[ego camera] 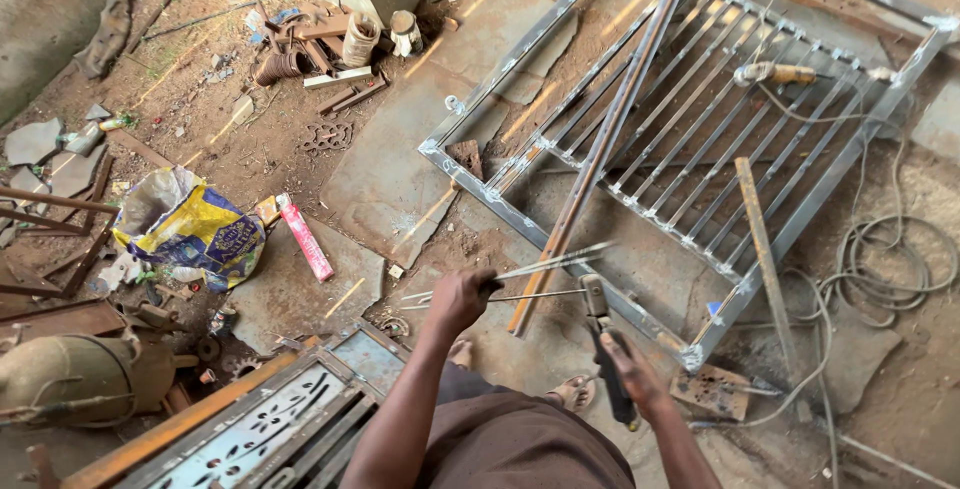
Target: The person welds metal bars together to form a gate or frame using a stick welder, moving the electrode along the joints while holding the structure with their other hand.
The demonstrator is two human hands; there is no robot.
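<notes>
My left hand (459,298) is closed around a bundle of thin metal welding rods (552,263) that point to the right. My right hand (630,369) grips the dark handle of an electrode holder (600,324), its clamp end touching one rod from the bundle. Both hands hover over a steel window grille frame (690,119) lying flat on the ground, near its lower corner. A long steel bar (600,144) rests diagonally across the grille. My sandalled foot (574,391) shows below.
A loose flat bar (765,259) leans on the grille's right side. Coiled cable (890,259) lies at the right. A yellow-blue sack (195,229), a red rod box (305,239), scrap metal and a patterned gate panel (250,434) crowd the left.
</notes>
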